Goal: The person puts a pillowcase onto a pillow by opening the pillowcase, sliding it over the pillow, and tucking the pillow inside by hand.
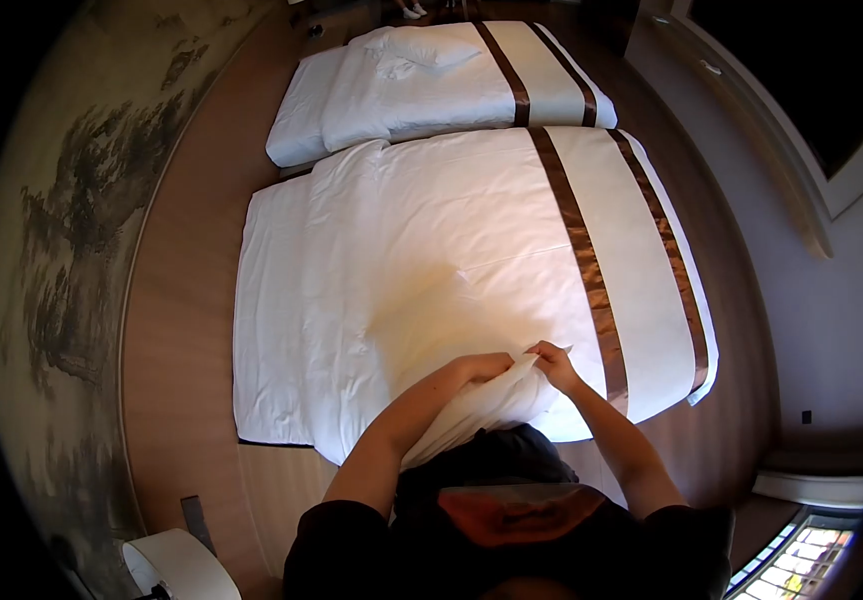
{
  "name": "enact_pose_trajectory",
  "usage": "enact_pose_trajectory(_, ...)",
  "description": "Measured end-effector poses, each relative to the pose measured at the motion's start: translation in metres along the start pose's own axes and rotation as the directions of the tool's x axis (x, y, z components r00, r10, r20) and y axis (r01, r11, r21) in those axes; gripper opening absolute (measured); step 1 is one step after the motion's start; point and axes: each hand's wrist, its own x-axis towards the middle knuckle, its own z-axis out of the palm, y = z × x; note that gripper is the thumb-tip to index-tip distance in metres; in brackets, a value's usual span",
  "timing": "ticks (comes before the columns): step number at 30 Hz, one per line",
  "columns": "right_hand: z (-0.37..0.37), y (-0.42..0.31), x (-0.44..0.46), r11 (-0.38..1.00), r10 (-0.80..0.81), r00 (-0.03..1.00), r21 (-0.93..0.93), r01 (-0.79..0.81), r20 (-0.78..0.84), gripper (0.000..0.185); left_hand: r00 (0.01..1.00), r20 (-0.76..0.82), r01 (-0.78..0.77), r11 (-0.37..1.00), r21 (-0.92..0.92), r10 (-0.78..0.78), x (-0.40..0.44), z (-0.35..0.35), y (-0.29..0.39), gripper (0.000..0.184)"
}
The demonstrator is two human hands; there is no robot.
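A white cloth, which looks like a pillowcase [496, 405], is bunched up against the front of my body, above the near edge of the near bed [451, 220]. My left hand [491, 366] is closed on its upper edge. Just to the right, my right hand [552, 362] pinches the same edge, with a small corner of cloth sticking out past the fingers. The two hands are close together. Whether anything is inside the cloth I cannot tell. Beneath it, the bed has a white duvet folded back on the left.
A pale bed runner [641, 270] with brown bands crosses the near bed. Beyond stands a second bed [421, 95] with a white pillow [431, 46] on it. A lamp [179, 565] is at lower left. Another person's shoes [412, 12] show at the far end.
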Motion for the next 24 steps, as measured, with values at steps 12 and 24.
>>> enact_pose_trajectory(12,0.058,0.021,0.042,0.850,0.451,0.825,-0.445,-0.281,0.341,0.028,0.900,-0.266,-0.056,0.511,-0.858,-0.347,-0.121,0.032,-0.019,0.030)
enact_pose_trajectory(24,0.044,0.023,0.063,0.669,0.688,0.524,-0.718,-0.190,0.502,0.022,0.869,-0.214,0.302,0.820,-0.487,-0.447,-0.279,0.092,-0.155,0.034)
